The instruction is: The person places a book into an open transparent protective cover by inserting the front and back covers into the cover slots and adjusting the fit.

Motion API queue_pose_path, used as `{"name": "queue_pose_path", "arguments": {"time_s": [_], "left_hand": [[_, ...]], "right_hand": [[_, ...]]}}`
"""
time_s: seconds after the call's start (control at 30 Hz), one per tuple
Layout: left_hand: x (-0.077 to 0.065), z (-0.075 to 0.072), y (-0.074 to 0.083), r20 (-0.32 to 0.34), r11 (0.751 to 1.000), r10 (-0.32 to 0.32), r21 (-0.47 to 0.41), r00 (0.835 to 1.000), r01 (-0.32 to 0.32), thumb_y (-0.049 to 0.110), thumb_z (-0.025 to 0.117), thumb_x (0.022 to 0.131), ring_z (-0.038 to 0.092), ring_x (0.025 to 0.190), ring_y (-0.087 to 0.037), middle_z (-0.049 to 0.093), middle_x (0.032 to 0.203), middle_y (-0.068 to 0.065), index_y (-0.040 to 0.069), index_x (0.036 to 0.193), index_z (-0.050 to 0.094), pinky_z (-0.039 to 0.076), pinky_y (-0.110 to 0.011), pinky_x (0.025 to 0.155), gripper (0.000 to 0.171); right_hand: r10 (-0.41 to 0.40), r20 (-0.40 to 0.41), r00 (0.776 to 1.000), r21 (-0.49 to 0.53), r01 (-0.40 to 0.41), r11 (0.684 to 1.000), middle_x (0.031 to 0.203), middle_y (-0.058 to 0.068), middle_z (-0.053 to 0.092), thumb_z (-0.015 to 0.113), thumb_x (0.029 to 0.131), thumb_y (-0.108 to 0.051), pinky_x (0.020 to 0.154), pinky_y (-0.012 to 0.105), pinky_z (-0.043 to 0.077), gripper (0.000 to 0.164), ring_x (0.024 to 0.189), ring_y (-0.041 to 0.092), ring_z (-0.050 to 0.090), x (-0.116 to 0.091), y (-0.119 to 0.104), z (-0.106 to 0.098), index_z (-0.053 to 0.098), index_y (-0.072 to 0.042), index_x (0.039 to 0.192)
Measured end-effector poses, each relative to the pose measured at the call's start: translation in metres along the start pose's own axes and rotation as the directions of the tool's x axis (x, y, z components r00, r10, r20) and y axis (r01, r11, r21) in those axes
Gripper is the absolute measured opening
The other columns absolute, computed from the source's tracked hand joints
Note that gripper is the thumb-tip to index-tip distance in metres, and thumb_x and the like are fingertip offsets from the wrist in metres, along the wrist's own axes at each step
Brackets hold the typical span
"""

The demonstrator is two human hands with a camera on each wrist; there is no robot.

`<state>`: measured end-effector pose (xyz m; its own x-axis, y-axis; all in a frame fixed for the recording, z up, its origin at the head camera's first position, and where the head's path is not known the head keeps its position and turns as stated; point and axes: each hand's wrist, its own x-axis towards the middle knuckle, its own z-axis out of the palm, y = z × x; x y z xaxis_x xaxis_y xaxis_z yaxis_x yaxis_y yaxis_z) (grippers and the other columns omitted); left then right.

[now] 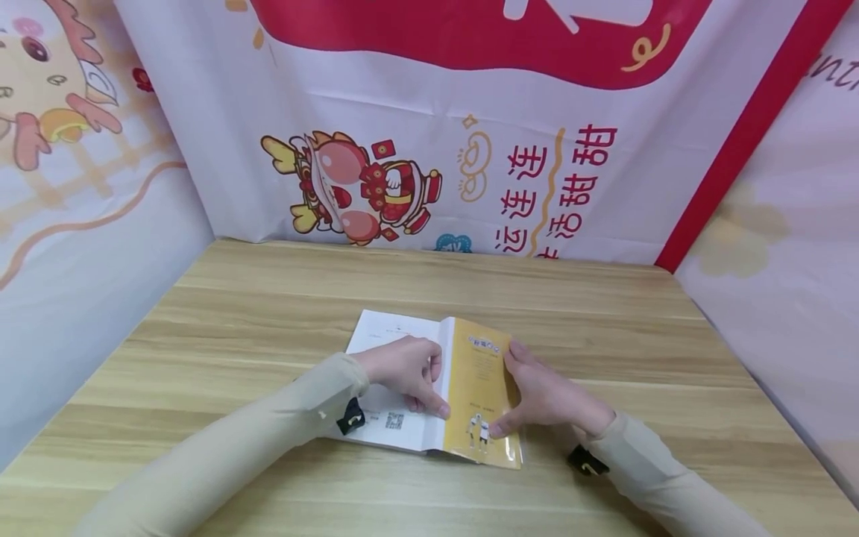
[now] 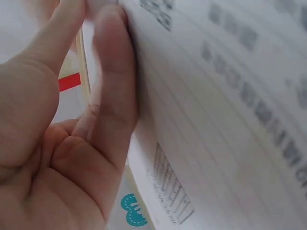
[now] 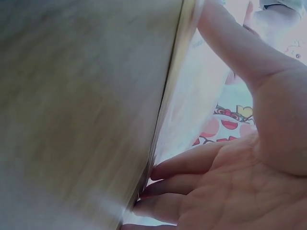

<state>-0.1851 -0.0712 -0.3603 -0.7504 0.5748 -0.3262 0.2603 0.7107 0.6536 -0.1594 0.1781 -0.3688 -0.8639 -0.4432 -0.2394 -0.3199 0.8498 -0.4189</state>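
Note:
A book (image 1: 482,373) lies spread on the table, with a white side at left and a glossy yellow side at right. Printed on the white side (image 1: 376,335) are a QR code (image 1: 394,421) and a barcode (image 2: 172,187). Across the white side rests my left hand (image 1: 406,369), its thumb pointing to the white strip (image 1: 439,388) between the halves; in the left wrist view its fingers lie along the paper. My right hand (image 1: 546,391) holds the outer edge of the yellow side, thumb on top. In the right wrist view its fingertips (image 3: 160,172) meet the book's edge.
The wood-grain table (image 1: 282,298) extends around the book. Behind it hangs a printed cloth (image 1: 416,97) with a cartoon dragon (image 1: 362,186), and more printed cloth (image 1: 792,186) closes the sides. Each wrist wears a black strap (image 1: 351,416).

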Motion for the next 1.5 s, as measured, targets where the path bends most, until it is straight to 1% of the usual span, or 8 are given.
{"name": "queue_pose_path", "arguments": {"time_s": [0.13,0.4,0.6,0.8,0.97,1.1,1.4,1.5], "left_hand": [[0.000,0.002,0.002,-0.028,0.998,0.044,0.050,0.999,-0.043,0.044,0.086,0.058,0.062,0.052,-0.013,0.063,0.061,0.001,0.007,0.087,0.052,0.049,-0.023,0.053,0.058],[-0.003,0.007,0.012,-0.075,0.997,0.043,0.063,0.996,-0.038,0.040,0.088,0.056,0.060,0.049,-0.014,0.062,0.062,-0.001,0.004,0.086,0.051,0.049,-0.024,0.049,0.059],[-0.004,0.009,0.017,-0.083,0.998,0.037,0.055,0.996,-0.033,0.036,0.089,0.055,0.060,0.048,-0.015,0.061,0.062,-0.002,0.003,0.085,0.052,0.050,-0.025,0.048,0.058],[-0.004,0.008,0.015,-0.081,0.998,0.039,0.055,0.996,-0.035,0.036,0.089,0.056,0.061,0.049,-0.015,0.061,0.062,-0.002,0.003,0.085,0.052,0.050,-0.025,0.049,0.058],[-0.004,0.005,0.012,-0.037,1.000,-0.003,0.005,0.999,0.004,0.040,0.085,0.064,0.062,0.052,-0.015,0.063,0.064,-0.003,0.006,0.087,0.052,0.052,-0.026,0.050,0.053],[-0.004,0.004,0.012,-0.026,0.999,-0.026,-0.033,0.999,0.025,0.042,0.081,0.070,0.062,0.050,-0.017,0.063,0.064,-0.005,0.006,0.087,0.051,0.053,-0.029,0.050,0.050],[-0.005,0.003,0.018,-0.040,0.995,-0.091,-0.053,0.995,0.089,0.040,0.081,0.071,0.062,0.050,-0.016,0.063,0.064,-0.006,0.005,0.087,0.054,0.053,-0.028,0.050,0.048],[-0.005,0.004,0.018,-0.036,0.992,-0.105,-0.074,0.994,0.102,0.038,0.082,0.071,0.062,0.050,-0.016,0.063,0.064,-0.006,0.003,0.087,0.054,0.053,-0.028,0.050,0.048]], "right_hand": [[0.001,-0.013,1.000,-0.010,-0.001,1.000,0.153,0.023,0.003,0.082,0.048,-0.062,0.111,0.043,0.011,0.138,0.141,0.035,0.006,0.000,0.000,0.001,0.017,0.010,0.146],[0.007,-0.018,1.000,0.003,-0.007,1.000,0.153,0.024,0.007,0.084,0.045,-0.059,0.111,0.042,0.012,0.138,0.141,0.035,0.009,0.001,0.000,-0.001,0.020,0.011,0.145],[0.003,-0.020,1.000,0.000,-0.003,1.000,0.153,0.024,0.009,0.085,0.045,-0.059,0.111,0.042,0.013,0.138,0.141,0.035,0.010,0.002,-0.001,-0.002,0.020,0.012,0.145],[-0.010,-0.016,1.000,-0.007,0.010,1.000,0.153,0.024,0.006,0.084,0.046,-0.059,0.111,0.041,0.012,0.139,0.141,0.034,0.009,0.001,0.000,-0.002,0.018,0.011,0.145],[-0.011,-0.004,1.000,-0.012,0.011,1.000,0.154,0.023,0.003,0.083,0.049,-0.062,0.111,0.041,0.011,0.138,0.142,0.033,0.006,-0.001,-0.001,-0.001,0.016,0.009,0.146],[-0.005,0.000,1.000,-0.013,0.005,1.000,0.154,0.022,0.003,0.082,0.049,-0.063,0.111,0.043,0.012,0.138,0.142,0.033,0.006,-0.001,-0.001,-0.001,0.015,0.009,0.147],[-0.020,0.024,1.000,-0.003,0.020,1.000,0.154,0.022,0.001,0.080,0.051,-0.064,0.111,0.043,0.011,0.137,0.142,0.033,0.003,0.001,0.000,-0.004,0.016,0.009,0.147],[-0.022,0.053,0.998,0.021,0.021,1.000,0.154,0.021,0.000,0.081,0.056,-0.061,0.111,0.042,0.011,0.132,0.142,0.033,0.003,0.000,0.003,-0.007,0.014,0.008,0.147]]}}
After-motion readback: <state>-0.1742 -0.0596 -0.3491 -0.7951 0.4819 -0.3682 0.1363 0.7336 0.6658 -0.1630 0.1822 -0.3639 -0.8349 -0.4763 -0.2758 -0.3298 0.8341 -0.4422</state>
